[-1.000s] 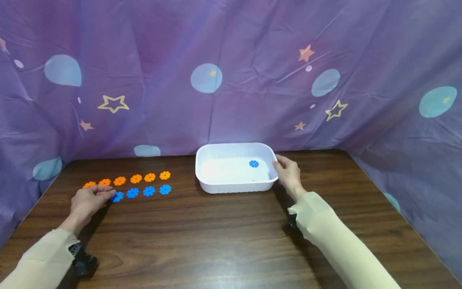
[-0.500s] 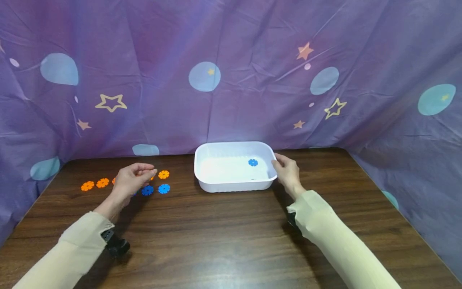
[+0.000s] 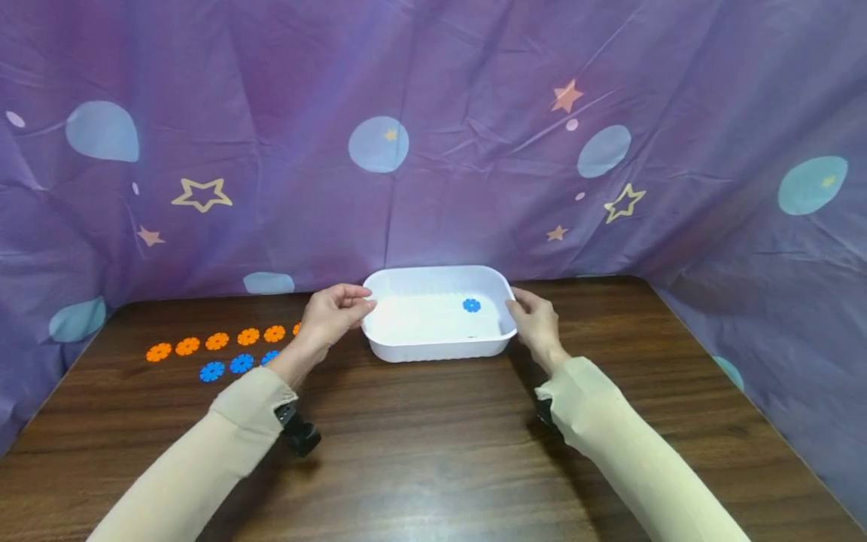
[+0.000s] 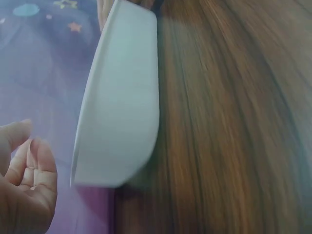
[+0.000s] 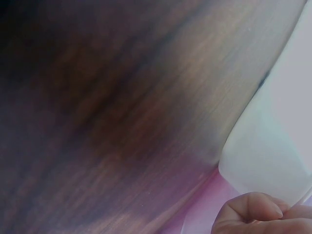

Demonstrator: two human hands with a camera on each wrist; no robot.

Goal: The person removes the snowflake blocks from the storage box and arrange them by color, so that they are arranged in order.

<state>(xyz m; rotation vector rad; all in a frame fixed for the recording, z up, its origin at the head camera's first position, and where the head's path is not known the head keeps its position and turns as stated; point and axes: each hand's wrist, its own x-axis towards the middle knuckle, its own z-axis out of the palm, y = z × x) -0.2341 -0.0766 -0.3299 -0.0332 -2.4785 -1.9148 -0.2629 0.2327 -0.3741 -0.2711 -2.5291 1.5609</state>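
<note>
A white plastic tray [image 3: 443,351] stands near the back of the table. Inside it lies a blue notched disc [image 3: 471,305]; a small dark sliver shows by its front wall. My right hand [image 3: 539,327] pinches the tray's right rim, thumb and fingers on the edge [image 5: 263,212]. At the left rim is my left hand [image 3: 333,316], fingers loosely bent. In the left wrist view, a gap separates this hand [image 4: 29,190] from the tray wall [image 4: 119,97], and no disc is visible in it. Contact with the rim is unclear from the head view.
Left of the tray lies a row of orange notched discs [image 3: 217,341], with a shorter row of blue ones [image 3: 211,371] in front. My left hand and forearm hide the right ends of both rows. A purple patterned cloth [image 3: 305,188] hangs behind the brown wooden table [image 3: 420,452].
My left hand has left the leftmost blue disc in the row and moved right to the tray's left rim. That disc lies on the table. My right hand has stayed on the tray.
</note>
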